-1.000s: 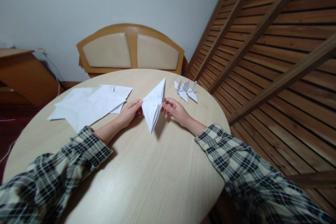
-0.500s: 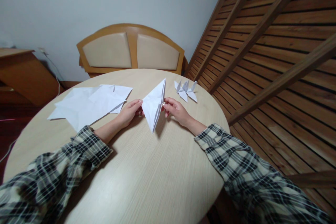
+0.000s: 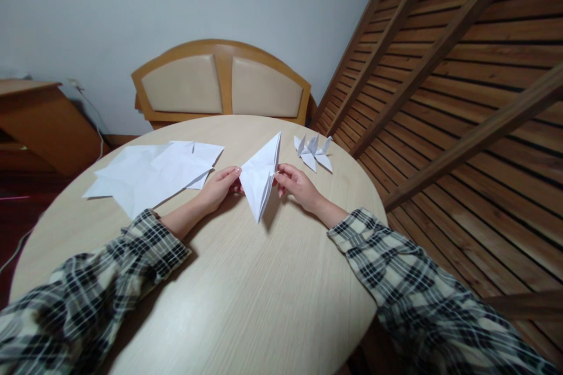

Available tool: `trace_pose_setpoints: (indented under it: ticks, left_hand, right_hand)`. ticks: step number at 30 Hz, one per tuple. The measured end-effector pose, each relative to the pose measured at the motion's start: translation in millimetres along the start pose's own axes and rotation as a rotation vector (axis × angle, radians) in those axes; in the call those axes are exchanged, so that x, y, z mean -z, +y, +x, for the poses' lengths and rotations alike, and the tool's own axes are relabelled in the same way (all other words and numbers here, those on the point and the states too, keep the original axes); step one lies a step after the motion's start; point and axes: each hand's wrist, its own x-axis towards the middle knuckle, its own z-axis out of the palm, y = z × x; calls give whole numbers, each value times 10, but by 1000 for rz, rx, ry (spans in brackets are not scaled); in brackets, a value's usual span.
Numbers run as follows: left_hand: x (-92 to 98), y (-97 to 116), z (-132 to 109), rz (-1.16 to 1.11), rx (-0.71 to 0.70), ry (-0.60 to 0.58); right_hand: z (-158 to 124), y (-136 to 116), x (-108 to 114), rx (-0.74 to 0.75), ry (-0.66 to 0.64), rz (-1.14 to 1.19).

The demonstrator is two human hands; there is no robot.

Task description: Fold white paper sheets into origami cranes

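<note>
Between my hands, a little above the table, is a folded white sheet of paper [image 3: 260, 173] with layered edges along its right side. My left hand [image 3: 220, 187] pinches its left corner between thumb and fingers. At the right edge, my right hand [image 3: 298, 186] has its thumb and fingertips closed on the paper's layers. The fingers behind the paper are partly hidden. Beyond my right hand, small folded paper cranes [image 3: 314, 153] stand close together.
Loose white paper sheets [image 3: 149, 173] overlap on the left part of the round wooden table [image 3: 246, 304]. A padded headboard [image 3: 226, 79] stands behind the table. Wooden slats [image 3: 448, 99] lean along the right, and a wooden cabinet [image 3: 44, 129] stands at far left.
Hardly anything differs. Both hands keep hold of the folded paper, and the whole view has shifted slightly to the right.
</note>
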Motion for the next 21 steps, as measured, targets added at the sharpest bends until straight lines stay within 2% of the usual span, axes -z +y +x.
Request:
trace_pose_setpoints:
  ticks: [12, 17, 21]
  left_hand:
    - [-3, -4, -2, -22, 8, 2]
    - [-11, -3, -21, 60, -34, -63]
    - [-66, 54, -66, 210, -105, -140]
  right_hand:
    - [-1, 4, 2, 11, 2, -5]
    - [9, 64, 24, 18, 10, -42]
    - [29, 174, 41, 31, 79, -44]
